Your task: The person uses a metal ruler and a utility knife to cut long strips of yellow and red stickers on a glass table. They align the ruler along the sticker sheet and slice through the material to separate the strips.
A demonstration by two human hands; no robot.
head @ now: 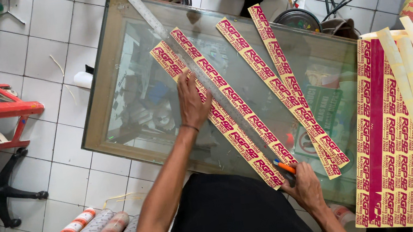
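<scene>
Left hand (192,102) flat, fingers apart, on the steel ruler (196,68) over cream-and-magenta sticker strips (243,143); right hand (305,185) clamped on an orange knife (285,166).

A ruler (196,70) lies on sticker strips (228,129) on the glass table (125,89).

Left arm bare, stretched forward and up from the lower middle, elbow slightly bent, a thin band at the wrist; left hand (192,102) lies palm down, fingers spread and extended forward, pressing flat. Right arm comes in from the lower right, forearm short in view, wrist bent inward; right hand (305,185) curled in a writing-type grip, fingers closed around a slim orange-tipped tool, knuckles up. The two hands are well apart, left one farther from the body, right one close in by the torso.
</scene>
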